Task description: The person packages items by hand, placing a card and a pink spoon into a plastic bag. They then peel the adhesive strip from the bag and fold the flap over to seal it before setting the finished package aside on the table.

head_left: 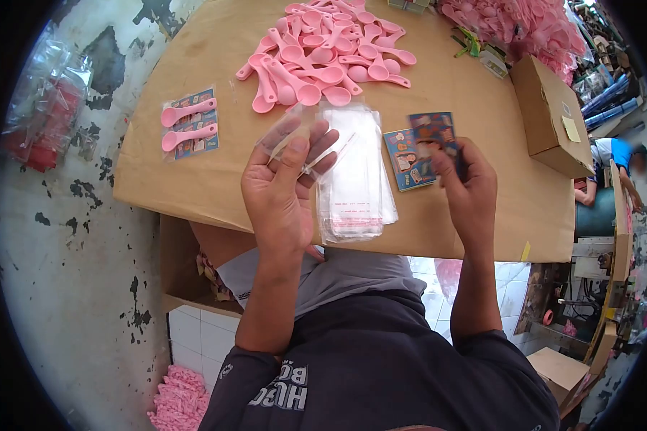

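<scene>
Left fingers (290, 156) half-curled, pinching clear bag (270, 138) at frame centre; right fingers (446, 169) closed on blue illustrated card (431, 125), right of centre, above card stack (405, 159). Both forearms rising from lower frame, left palm inward.

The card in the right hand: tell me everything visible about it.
The card looks like printed paper or thin cardboard: small, rectangular, dark blue with orange and pale patches, its details blurred. The right hand grips its lower right corner. In view it partly covers similar cards on the table; whether it touches them is unclear.
</scene>
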The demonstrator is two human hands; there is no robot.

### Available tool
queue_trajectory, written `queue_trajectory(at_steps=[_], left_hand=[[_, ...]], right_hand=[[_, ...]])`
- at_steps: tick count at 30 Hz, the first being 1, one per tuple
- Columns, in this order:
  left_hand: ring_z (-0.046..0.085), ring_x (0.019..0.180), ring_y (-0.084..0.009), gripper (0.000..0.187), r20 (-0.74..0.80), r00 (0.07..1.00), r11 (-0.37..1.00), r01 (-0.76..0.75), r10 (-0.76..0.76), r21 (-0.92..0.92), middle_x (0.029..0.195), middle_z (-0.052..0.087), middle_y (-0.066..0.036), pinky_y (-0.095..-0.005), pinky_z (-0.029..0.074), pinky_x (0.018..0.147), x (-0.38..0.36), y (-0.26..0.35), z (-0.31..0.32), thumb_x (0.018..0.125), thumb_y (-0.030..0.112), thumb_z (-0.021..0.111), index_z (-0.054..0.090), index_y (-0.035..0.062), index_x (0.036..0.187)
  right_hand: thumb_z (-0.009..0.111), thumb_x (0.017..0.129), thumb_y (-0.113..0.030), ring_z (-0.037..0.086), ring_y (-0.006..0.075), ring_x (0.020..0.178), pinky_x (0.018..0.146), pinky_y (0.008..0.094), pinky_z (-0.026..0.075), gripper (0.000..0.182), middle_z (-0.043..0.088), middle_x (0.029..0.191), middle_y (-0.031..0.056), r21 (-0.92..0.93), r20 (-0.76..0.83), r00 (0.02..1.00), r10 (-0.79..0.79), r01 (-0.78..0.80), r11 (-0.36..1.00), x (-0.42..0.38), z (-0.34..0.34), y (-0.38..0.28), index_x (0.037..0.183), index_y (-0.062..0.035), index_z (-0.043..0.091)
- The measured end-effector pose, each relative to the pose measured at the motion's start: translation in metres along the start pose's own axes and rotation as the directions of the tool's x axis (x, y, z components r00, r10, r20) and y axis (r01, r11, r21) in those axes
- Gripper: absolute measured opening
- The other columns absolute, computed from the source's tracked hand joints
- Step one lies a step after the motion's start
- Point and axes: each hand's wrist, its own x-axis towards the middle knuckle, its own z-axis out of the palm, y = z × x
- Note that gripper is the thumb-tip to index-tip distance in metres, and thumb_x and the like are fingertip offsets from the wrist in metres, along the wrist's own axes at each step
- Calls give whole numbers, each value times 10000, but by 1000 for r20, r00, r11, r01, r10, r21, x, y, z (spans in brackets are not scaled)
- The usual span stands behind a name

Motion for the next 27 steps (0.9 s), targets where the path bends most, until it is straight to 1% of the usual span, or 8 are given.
queue_trajectory(at_steps=[1,2,5,12,18,21,23,27], left_hand=[[717,1072,-309,370,-1,1000,1000,10,-10,-16,1172,700,-246,-384,614,877,0,-1,3,981,120,686,573,-28,1301],[717,1072,-309,370,2,1000,1000,9,-9,-15,1172,700,-246,-384,614,877,0,-2,5,981,120,686,573,-28,1301],[708,1091,-314,375,16,1000,999,19,-18,-35,1188,690,-256,-403,608,915,-1,-8,11,986,109,675,558,-48,1307],[707,1091,-286,351,46,998,996,42,-39,-73,1195,688,-266,-384,608,915,-6,-13,11,997,85,651,553,-63,1300],[718,1046,-223,315,73,995,997,65,-62,-34,1107,726,-236,-322,602,857,-9,-14,14,986,60,663,582,-64,1264],[726,973,-180,310,101,992,997,74,-71,-25,1046,743,-200,-298,601,826,-10,-16,12,980,48,669,589,-68,1256],[727,934,-161,310,126,989,996,79,-74,-41,1020,749,-180,-288,602,810,-12,-17,11,978,43,671,590,-71,1255],[720,897,-136,312,102,992,996,76,-72,-39,1040,742,-152,-266,599,781,-15,-19,17,973,38,675,596,-66,1256]], right_hand=[[697,971,-144,594,85,707,615,256,462,167,680,865,19,242,170,979,111,-151,958,-5,-1,-9,1058,-2,686],[704,973,-150,554,9,742,623,203,455,177,666,893,-36,262,306,944,127,-211,942,-9,-1,-15,1089,-18,687],[717,970,-161,571,28,728,627,215,465,200,675,870,-16,404,460,880,114,-322,856,-16,12,-29,1090,-5,682],[705,981,-155,590,38,708,629,212,474,172,675,845,0,544,398,912,101,-323,775,-19,30,-26,1047,1,677],[690,988,-135,613,49,692,636,219,499,160,673,813,3,333,475,869,140,-325,885,-20,20,-31,1052,11,688],[694,982,-124,640,63,719,652,222,523,195,686,847,18,420,537,837,105,-373,827,-16,19,-30,1111,20,668],[706,971,-119,665,81,752,670,228,541,239,699,901,43,561,418,903,94,-338,756,-17,23,-30,1149,23,633],[719,960,-108,683,98,786,692,235,555,250,702,936,63,601,392,911,129,-360,714,-17,24,-21,1148,11,606]])
